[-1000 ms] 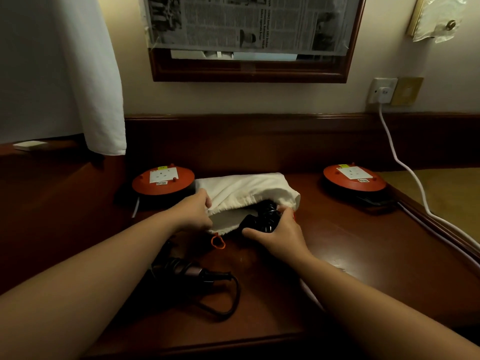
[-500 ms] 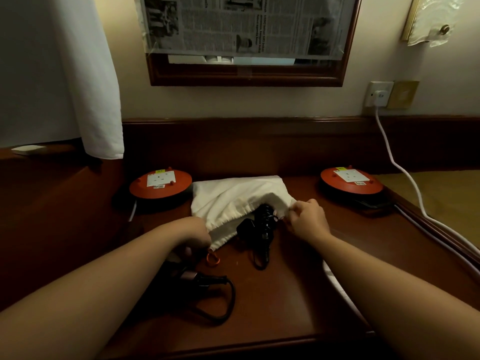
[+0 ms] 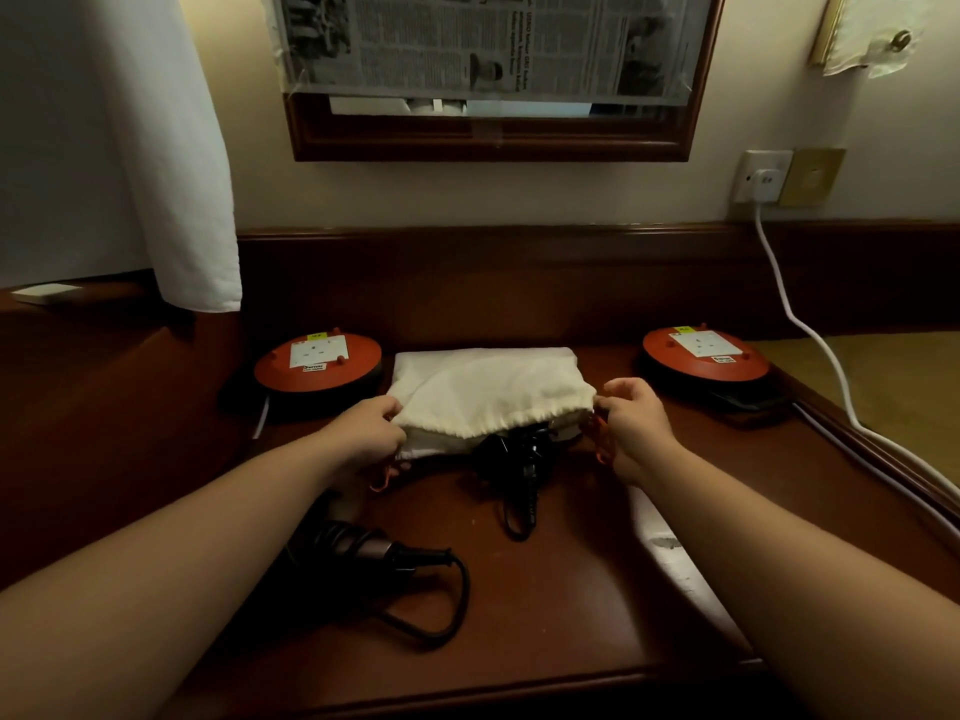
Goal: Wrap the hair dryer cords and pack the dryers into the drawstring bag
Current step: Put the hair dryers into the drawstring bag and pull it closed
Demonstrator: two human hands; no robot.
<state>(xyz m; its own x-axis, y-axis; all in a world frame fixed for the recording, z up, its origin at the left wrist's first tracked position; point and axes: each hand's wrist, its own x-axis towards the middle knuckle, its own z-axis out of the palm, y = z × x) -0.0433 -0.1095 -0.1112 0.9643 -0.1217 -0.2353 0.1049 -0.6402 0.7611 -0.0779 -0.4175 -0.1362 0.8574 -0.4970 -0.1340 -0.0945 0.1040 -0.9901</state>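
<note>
Head view: left hand (image 3: 371,431) pinched the drawstring bag (image 3: 483,394) mouth at its 9 o'clock edge, fingers closed on the cloth hem. Right hand (image 3: 631,426) held the 3 o'clock edge of the mouth, fingers curled on the hem beside the orange drawstring (image 3: 600,444). Bag lay at the middle of the surface (image 3: 571,589), between two orange cable reels (image 3: 318,362). First dryer (image 3: 517,452) sat partly inside, its cord loop (image 3: 519,511) spilling out toward 6 o'clock. Second dryer (image 3: 358,545) lay outside at 7 o'clock of the bag, cord (image 3: 441,610) loose, not yet wrapped.

Risks, as a judgement: cinching now would likely trap the hanging loop in the mouth; lifting the bag by the hem could tip the dryer out; the unwrapped cord may snag on packing.
</note>
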